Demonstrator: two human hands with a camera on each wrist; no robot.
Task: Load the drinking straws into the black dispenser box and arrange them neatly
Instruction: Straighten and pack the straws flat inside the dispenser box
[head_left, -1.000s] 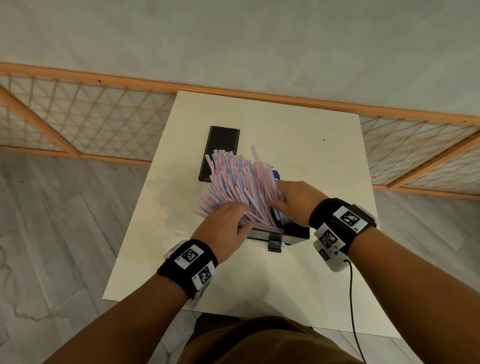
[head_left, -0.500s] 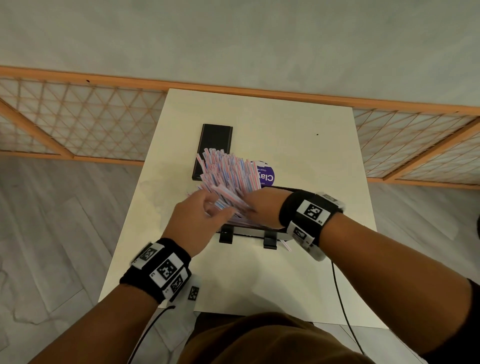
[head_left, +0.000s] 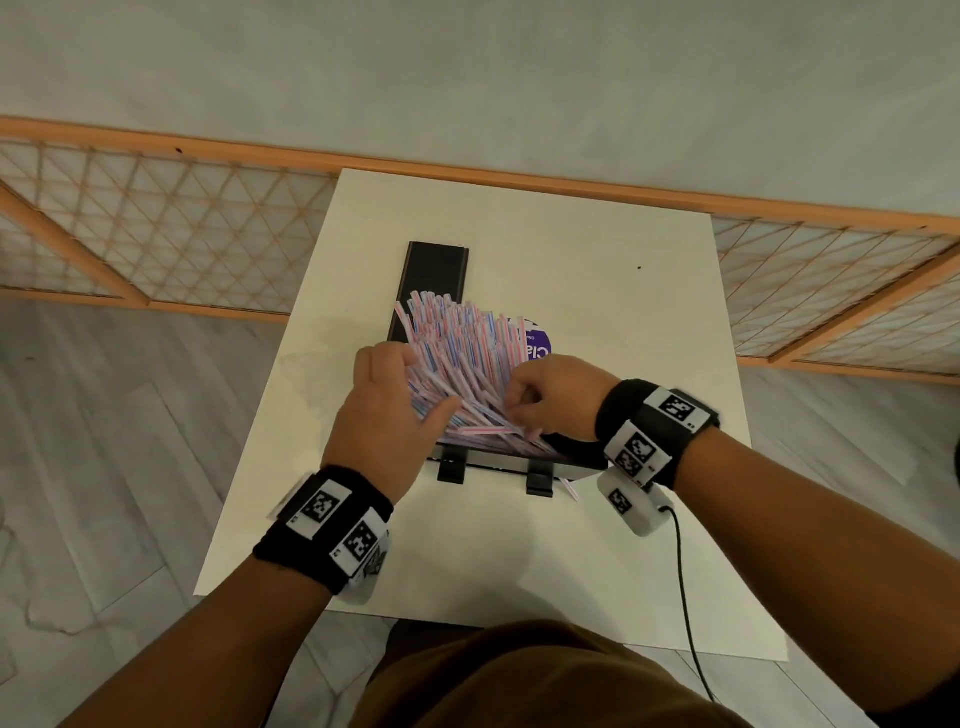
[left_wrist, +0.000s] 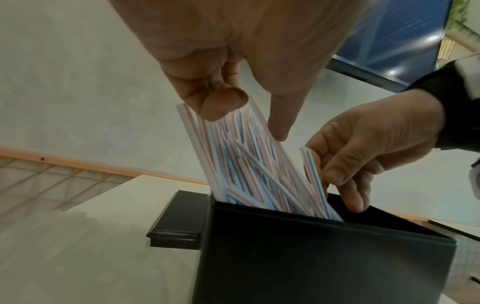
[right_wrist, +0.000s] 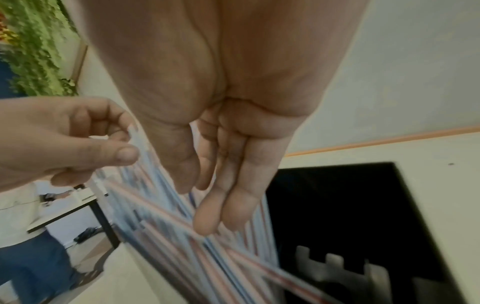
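Left hand (head_left: 387, 410) pinches the upper ends of the straws (head_left: 462, 358) leaning in the black dispenser box (left_wrist: 311, 257); right hand (head_left: 550, 395) fingers (right_wrist: 228, 205), nearly straight, touch the bundle.

Small cream table (head_left: 597, 312) stood against the wall. On it sat the black dispenser box (head_left: 576, 462), crammed with straws, a flat black lid (head_left: 434, 278) lay just behind it, and a purple-and-white round label thing (head_left: 537, 345) peeked out beside the straws.
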